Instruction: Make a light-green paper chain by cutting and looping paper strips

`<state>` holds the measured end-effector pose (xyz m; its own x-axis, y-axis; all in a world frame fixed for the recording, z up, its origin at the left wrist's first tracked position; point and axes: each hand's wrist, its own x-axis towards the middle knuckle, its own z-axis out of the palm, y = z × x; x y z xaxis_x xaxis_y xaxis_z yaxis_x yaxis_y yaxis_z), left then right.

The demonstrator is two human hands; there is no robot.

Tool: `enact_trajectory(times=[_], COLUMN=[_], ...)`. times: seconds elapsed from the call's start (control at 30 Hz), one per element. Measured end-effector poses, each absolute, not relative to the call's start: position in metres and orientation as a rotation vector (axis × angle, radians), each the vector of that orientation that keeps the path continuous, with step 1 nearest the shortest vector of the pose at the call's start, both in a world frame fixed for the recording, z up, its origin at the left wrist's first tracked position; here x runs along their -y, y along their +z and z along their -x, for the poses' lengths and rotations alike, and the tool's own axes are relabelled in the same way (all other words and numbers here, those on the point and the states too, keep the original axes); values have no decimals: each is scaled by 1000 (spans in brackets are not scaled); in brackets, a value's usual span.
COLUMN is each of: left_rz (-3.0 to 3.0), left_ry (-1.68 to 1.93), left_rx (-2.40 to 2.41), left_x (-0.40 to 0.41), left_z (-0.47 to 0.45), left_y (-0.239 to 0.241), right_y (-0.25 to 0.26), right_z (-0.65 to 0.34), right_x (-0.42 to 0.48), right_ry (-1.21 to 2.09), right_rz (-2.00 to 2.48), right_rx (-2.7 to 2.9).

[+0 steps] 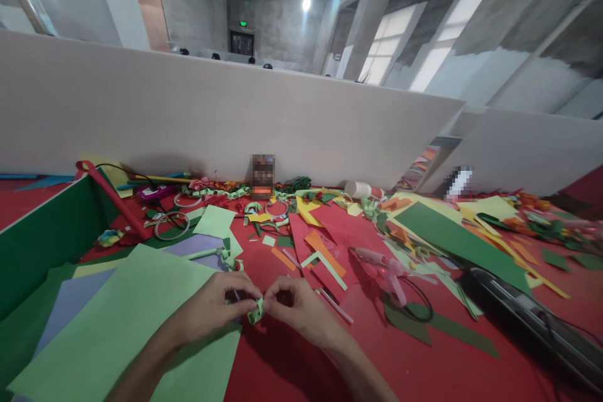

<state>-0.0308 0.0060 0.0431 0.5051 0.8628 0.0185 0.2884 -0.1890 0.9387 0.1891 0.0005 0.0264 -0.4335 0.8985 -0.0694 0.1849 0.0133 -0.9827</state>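
Observation:
My left hand (pixel 219 304) and my right hand (pixel 296 304) meet low in the middle of the view. Between their fingertips is a small curled light-green paper piece (pixel 255 311), pinched from both sides. Part of it is hidden by the fingers. A light-green sheet of paper (pixel 136 308) lies under and beside my left forearm. Just beyond my left hand rests a rolled light-green paper stem (pixel 207 254) with curled bits at its end. The red tabletop (pixel 282 364) shows below my hands.
A pink glue gun (pixel 384 270) with a black cable lies to the right. Farther right is a long black device (pixel 527 320). Coloured paper scraps (pixel 325 257) cover the middle. A green box wall (pixel 51 226) stands at left, a white partition (pixel 211 113) behind.

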Motion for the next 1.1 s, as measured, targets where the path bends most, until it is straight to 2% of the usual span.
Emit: enact_trajectory(times=[0.67, 0.73, 0.87, 0.93, 1.1], left_rz=[-1640, -1600, -1497, -1465, -1469], left_ry=[698, 752, 860, 901, 946], left_rx=[-1016, -1037, -1071, -1091, -1145], left_x=[-8, -8, -10, -11, -13], left_z=[30, 31, 32, 33, 33], left_y=[38, 34, 26, 23, 24], right_y=[23, 29, 35, 33, 26], right_z=[-189, -194, -213, -221, -227], right_x=[-3, -6, -14, -18, -21], right_ry=[1422, 1225, 520, 276, 79], right_rz=[1087, 1179, 1577, 1772, 1984], right_rx=[1615, 1663, 1889, 2020, 2207])
